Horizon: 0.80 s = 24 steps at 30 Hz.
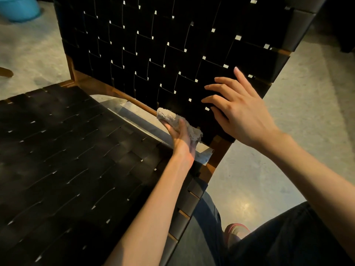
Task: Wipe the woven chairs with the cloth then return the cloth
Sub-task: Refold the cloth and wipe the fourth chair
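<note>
A chair with black woven straps and a brown wooden frame fills the head view; its backrest [163, 54] rises at the centre and its seat [67, 160] spreads to the lower left. My left hand [181, 138] grips a bunched beige cloth [172, 120] against the lower edge of the backrest, beside the wooden rail. My right hand [240, 108] rests flat on the backrest weave with straight, spread fingers, just right of the cloth.
A blue bucket [19, 8] stands on the pale floor at the top left. A wooden leg tip [6, 72] of another piece shows at the left edge. My legs and a pink shoe [236, 230] are at the bottom right on bare floor.
</note>
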Each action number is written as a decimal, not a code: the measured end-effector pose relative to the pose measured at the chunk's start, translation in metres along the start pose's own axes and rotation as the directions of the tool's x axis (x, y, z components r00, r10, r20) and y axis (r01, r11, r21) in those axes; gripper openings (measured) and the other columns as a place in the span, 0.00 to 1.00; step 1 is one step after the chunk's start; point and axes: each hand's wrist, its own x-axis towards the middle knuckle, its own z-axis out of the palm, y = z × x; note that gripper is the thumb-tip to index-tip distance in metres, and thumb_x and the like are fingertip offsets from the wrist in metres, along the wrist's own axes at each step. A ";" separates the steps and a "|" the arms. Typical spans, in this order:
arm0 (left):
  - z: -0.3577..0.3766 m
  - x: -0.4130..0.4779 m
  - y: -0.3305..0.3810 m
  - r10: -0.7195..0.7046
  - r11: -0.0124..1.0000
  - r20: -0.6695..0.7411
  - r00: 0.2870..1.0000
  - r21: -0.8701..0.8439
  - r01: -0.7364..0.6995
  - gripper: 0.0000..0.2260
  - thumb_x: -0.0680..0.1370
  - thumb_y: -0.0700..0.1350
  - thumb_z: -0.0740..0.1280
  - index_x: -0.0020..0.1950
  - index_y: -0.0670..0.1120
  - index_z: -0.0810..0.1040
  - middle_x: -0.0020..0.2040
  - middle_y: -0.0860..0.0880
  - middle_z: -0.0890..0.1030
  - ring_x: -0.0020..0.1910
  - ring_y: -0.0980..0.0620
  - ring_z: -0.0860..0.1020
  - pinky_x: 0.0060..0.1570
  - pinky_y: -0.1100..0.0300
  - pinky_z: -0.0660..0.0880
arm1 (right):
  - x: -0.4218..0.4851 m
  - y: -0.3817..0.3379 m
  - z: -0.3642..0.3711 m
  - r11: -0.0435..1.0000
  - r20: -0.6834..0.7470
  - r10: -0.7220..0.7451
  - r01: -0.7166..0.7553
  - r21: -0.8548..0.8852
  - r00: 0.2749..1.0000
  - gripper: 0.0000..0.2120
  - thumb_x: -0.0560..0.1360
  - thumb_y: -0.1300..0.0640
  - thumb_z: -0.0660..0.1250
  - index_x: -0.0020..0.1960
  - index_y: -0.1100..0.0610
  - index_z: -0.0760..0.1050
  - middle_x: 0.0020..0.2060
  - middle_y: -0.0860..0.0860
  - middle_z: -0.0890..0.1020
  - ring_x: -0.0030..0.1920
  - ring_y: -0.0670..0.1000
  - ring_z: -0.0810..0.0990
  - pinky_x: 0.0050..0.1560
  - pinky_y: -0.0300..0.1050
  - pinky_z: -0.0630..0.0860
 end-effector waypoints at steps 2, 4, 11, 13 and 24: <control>0.000 -0.001 -0.003 0.004 1.000 -0.003 1.000 0.019 -0.004 0.32 0.80 0.52 0.61 0.75 0.65 0.42 0.77 0.46 0.55 0.73 0.39 0.61 0.66 0.46 0.70 | -0.001 0.001 0.001 1.000 -0.004 -0.021 0.021 -0.022 1.000 0.15 0.79 0.58 0.58 0.60 0.57 0.78 0.64 0.56 0.76 0.71 0.58 0.68 0.76 0.57 0.48; 0.000 -0.004 -0.005 0.005 0.997 -0.001 1.000 0.071 -0.005 0.33 0.80 0.53 0.60 0.74 0.66 0.41 0.77 0.46 0.53 0.73 0.39 0.60 0.65 0.48 0.70 | -0.001 0.002 0.001 0.999 -0.016 -0.032 0.031 -0.041 0.999 0.14 0.79 0.58 0.58 0.60 0.57 0.78 0.64 0.57 0.76 0.71 0.58 0.68 0.76 0.57 0.48; 0.007 -0.015 -0.023 -0.054 0.993 -0.008 0.999 0.107 0.055 0.30 0.81 0.53 0.57 0.75 0.62 0.42 0.78 0.47 0.51 0.76 0.41 0.54 0.72 0.44 0.58 | 0.002 0.002 0.007 0.991 0.000 -0.034 0.033 -0.129 0.999 0.15 0.79 0.58 0.58 0.63 0.56 0.76 0.69 0.57 0.72 0.74 0.58 0.63 0.76 0.58 0.50; 0.010 -0.018 -0.023 -0.071 0.996 -0.024 0.997 0.058 0.073 0.28 0.81 0.54 0.55 0.76 0.62 0.43 0.78 0.47 0.52 0.76 0.42 0.54 0.72 0.45 0.58 | 0.003 0.001 0.009 0.989 -0.011 -0.026 0.024 -0.145 1.000 0.15 0.79 0.58 0.59 0.63 0.56 0.75 0.69 0.57 0.72 0.74 0.58 0.62 0.76 0.58 0.51; 0.001 0.033 0.016 0.100 0.995 -0.128 0.987 0.008 -0.100 0.25 0.83 0.56 0.50 0.77 0.59 0.42 0.78 0.46 0.52 0.75 0.42 0.58 0.67 0.48 0.63 | 0.014 -0.003 0.014 0.984 -0.042 -0.013 0.005 -0.176 0.999 0.15 0.79 0.57 0.57 0.62 0.56 0.76 0.68 0.57 0.73 0.74 0.59 0.61 0.75 0.57 0.53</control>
